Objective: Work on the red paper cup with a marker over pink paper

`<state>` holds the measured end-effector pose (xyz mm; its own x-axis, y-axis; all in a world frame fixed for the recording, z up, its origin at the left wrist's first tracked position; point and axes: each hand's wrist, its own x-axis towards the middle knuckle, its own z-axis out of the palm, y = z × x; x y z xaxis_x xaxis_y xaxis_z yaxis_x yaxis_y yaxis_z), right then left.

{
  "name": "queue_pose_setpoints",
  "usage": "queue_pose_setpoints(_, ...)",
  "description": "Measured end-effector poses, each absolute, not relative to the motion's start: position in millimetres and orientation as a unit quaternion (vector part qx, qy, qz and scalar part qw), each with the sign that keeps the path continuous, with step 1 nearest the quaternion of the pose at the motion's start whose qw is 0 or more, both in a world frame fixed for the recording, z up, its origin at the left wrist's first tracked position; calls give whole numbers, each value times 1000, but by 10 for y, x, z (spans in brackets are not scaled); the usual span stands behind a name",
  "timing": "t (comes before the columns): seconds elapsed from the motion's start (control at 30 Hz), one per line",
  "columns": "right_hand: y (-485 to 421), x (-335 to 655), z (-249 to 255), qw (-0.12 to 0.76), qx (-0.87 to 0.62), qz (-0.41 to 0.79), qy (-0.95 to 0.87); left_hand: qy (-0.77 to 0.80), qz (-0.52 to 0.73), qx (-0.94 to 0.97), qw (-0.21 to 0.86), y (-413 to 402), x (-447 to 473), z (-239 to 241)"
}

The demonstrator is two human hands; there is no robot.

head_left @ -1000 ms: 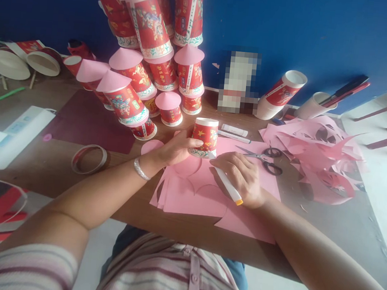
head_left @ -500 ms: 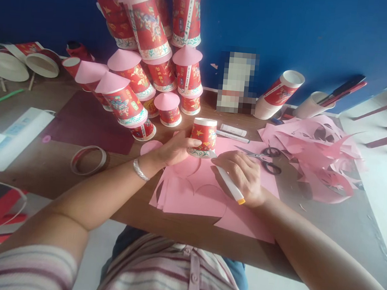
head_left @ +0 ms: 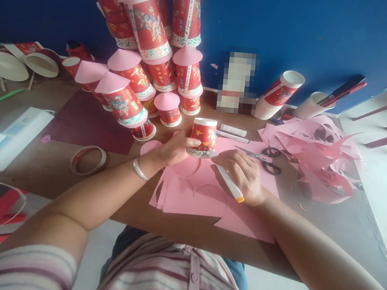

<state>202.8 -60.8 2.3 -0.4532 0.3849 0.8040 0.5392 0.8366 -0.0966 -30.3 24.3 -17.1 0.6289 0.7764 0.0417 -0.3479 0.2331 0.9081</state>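
My left hand (head_left: 176,148) grips a red paper cup (head_left: 204,134) from its left side, thumb across the front. The cup carries gold stars and figures, with a green-patterned white band near its lower rim. In my right hand (head_left: 241,174) is a white marker (head_left: 230,184) with an orange end. Its tip points at the lower right of the cup's white band; whether it touches I cannot tell. Beneath both hands lie pink paper sheets (head_left: 191,203) with drawn curved outlines. Open scissors (head_left: 263,158) rest right of my right hand, and a capped marker (head_left: 233,136) lies behind the cup.
Stacked red cups with pink cone tops (head_left: 149,28) stand at the back left. A tape roll (head_left: 88,160) lies left of my forearm. Pink paper scraps (head_left: 315,151) heap up on the right, before a pen cup (head_left: 314,106) and a red-wrapped cup stack (head_left: 281,94).
My right hand and the marker have shifted very slightly along the cup's lower band. The left hand and the cup stay almost where they were.
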Motion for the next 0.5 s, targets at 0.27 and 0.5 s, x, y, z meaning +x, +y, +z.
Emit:
queue_pose_setpoints(0.27,-598,2030,35,443,-279,-104,-846,223,383,481,757,242,-293,-187)
queue_pose_setpoints(0.5,-607,2028,9,445,-284,-97,-844,222,388,498,743,239,-276,-171)
